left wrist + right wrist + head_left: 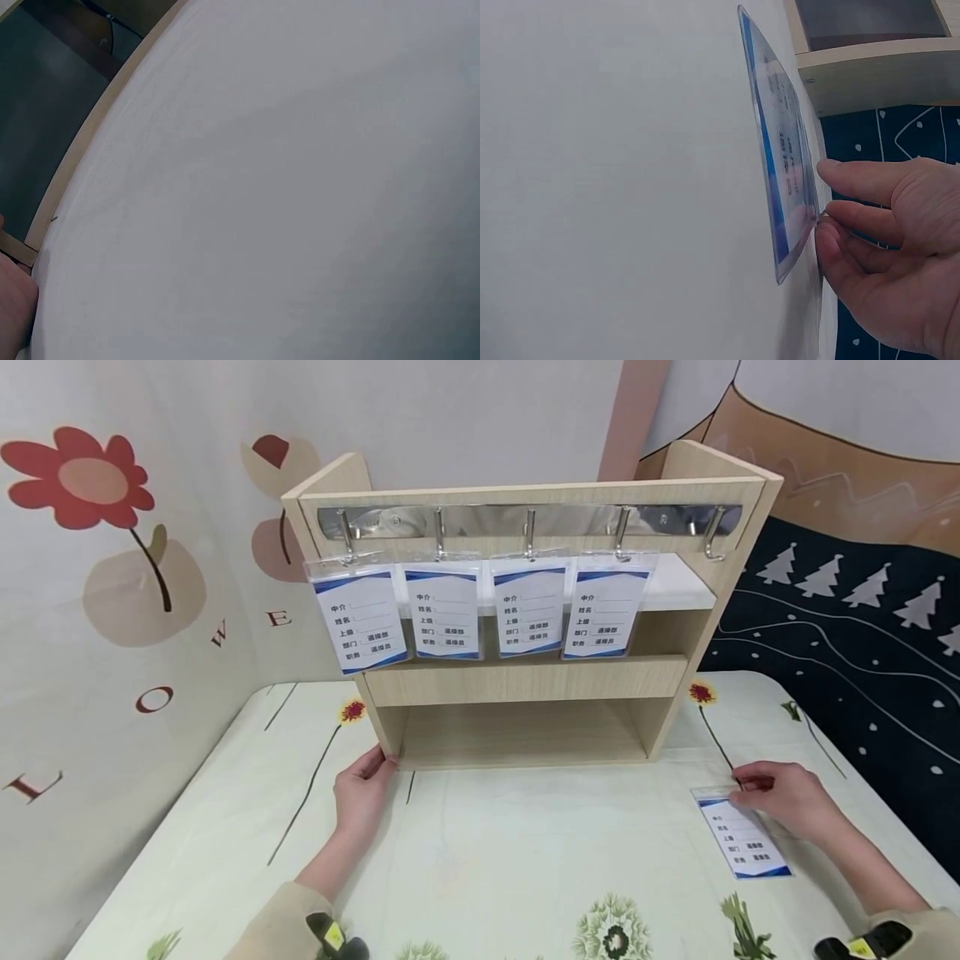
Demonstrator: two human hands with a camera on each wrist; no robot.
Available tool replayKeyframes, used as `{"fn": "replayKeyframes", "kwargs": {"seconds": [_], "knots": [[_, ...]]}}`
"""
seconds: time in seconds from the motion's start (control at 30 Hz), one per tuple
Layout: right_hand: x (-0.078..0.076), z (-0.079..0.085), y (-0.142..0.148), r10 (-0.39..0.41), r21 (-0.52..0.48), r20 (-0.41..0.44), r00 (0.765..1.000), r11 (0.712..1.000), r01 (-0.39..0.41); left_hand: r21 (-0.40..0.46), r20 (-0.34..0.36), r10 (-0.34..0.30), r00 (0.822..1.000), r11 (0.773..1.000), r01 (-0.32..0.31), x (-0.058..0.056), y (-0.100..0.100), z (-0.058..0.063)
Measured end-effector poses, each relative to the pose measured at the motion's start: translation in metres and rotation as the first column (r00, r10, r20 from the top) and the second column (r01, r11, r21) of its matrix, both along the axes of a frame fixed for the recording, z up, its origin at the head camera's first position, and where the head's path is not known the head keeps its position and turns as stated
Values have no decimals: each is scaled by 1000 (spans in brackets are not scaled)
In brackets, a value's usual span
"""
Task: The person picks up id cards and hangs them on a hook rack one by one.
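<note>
A wooden shelf unit (525,681) stands on the cloth-covered table. My left hand (362,797) grips its lower left front corner, with fingers and thumb at the side panel's edge. In the left wrist view only part of that hand (15,309) shows, at the lower left. My right hand (787,797) pinches the edge of a clear-sleeved name badge (746,843) low over the table, right of the unit. Seen from the right wrist, the badge (776,150) stands tilted, its edge between thumb and fingers of the hand (900,240).
Across the unit's top runs a metal hook rail (483,521). Several similar badges (528,610) hang from its hooks in a row, and one more hook (713,533) sits at the right end. A flower-printed cloth (510,843) covers the table; patterned curtains (855,610) hang behind.
</note>
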State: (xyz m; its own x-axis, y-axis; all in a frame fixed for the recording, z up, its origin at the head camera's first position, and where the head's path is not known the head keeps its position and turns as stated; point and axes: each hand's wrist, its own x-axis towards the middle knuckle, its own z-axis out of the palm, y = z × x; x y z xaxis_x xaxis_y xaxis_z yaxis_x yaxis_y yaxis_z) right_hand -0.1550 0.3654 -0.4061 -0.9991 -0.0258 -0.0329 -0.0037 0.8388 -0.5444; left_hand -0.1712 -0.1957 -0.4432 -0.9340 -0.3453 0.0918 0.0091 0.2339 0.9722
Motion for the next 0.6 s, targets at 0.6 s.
{"fn": "replayKeyframes", "kwargs": {"seconds": [0.6], "knots": [[-1, 5, -2, -21, 11, 57, 998, 1000, 20, -1, -17, 10, 1000, 1000, -10, 0, 1, -1]]}}
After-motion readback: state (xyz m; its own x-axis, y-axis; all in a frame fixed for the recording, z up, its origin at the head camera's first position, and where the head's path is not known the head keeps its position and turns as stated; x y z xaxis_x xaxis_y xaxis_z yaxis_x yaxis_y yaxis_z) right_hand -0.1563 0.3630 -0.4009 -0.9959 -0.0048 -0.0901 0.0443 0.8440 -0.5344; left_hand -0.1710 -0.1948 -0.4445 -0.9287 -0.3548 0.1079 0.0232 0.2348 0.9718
